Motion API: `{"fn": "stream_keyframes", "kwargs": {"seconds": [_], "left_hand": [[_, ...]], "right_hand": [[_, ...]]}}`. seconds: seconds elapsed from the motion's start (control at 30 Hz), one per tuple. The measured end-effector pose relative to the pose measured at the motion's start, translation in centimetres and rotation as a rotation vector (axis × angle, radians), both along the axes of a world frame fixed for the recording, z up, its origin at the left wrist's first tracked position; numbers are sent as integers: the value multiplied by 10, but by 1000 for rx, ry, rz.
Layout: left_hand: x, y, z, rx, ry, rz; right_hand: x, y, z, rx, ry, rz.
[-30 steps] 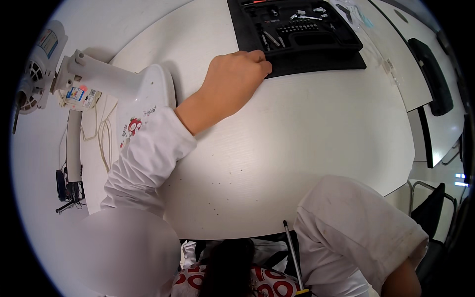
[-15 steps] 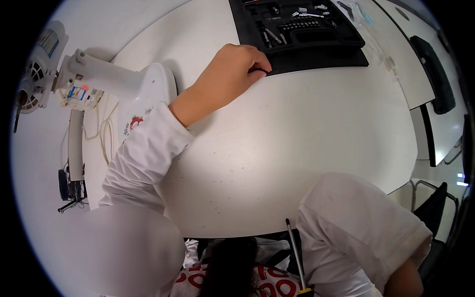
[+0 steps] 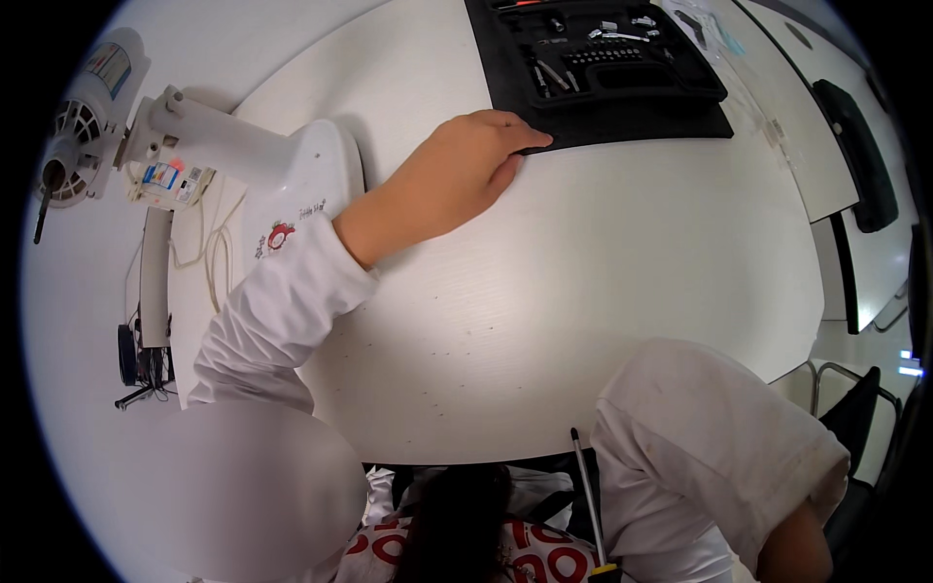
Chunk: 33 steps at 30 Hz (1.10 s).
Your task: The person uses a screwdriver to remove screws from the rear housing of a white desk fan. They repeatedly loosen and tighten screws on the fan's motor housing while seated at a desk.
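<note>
one black mat [image 3: 632, 121] lies flat at the far side of the surface [image 3: 632, 223], partly under an open tool case [image 3: 632, 95]. left hand [image 3: 462, 160]: fingertips at the mat's near left corner, thumb bent in underneath. grip: cannot tell whether it pinches the edge or only rests against it. right hand out of view; its white sleeve [image 3: 719, 418] shows at lower right.

handling (judged): mat looks thin, bendy, not fragile; light alone, weighed down by the case. best hold: bare near strip, at both corners, pulling evenly since the case may slide.

container: case looks stiff, with moulded recesses. contents: rows of small silver bits [image 3: 603, 55], a silver ratchet-like tool [image 3: 619, 35] beyond them, slender metal shafts [image 3: 554, 76] at left. loose parts could spill if tilted.

outward: clear plastic packaging [image 3: 714, 34] right of the case; white stand [image 3: 326, 165] left of the hand; screwdriver [image 3: 590, 496] by the near edge, tip upward.
</note>
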<state>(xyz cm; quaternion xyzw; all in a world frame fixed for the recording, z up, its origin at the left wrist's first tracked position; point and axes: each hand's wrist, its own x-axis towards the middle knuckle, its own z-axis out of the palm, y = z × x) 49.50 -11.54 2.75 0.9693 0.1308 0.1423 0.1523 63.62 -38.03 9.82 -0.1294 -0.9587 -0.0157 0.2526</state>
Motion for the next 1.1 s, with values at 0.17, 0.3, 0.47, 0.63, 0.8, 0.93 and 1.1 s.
{"fn": "stream_keyframes", "kwargs": {"seconds": [0.17,0.3,0.47,0.63,0.8,0.93,1.1], "left_hand": [[-2,-13,-12,144,-42,-20],[-3,-17,-16,237,-12,7],[1,-20,-14,282,38,6],[-7,-10,-10,18,-11,-39],[-12,-15,14,-258,30,12],[-34,-15,26,-120,-38,12],[-85,-33,72,57,-190,20]], "right_hand": [[-1,-1,0,4,0,8],[-2,0,0,4,-1,14],[-3,-2,4,15,-3,15],[-3,-4,10,29,-24,40],[-3,-4,22,43,-38,69],[1,1,40,45,-37,121],[-1,-17,88,12,-30,206]]}}
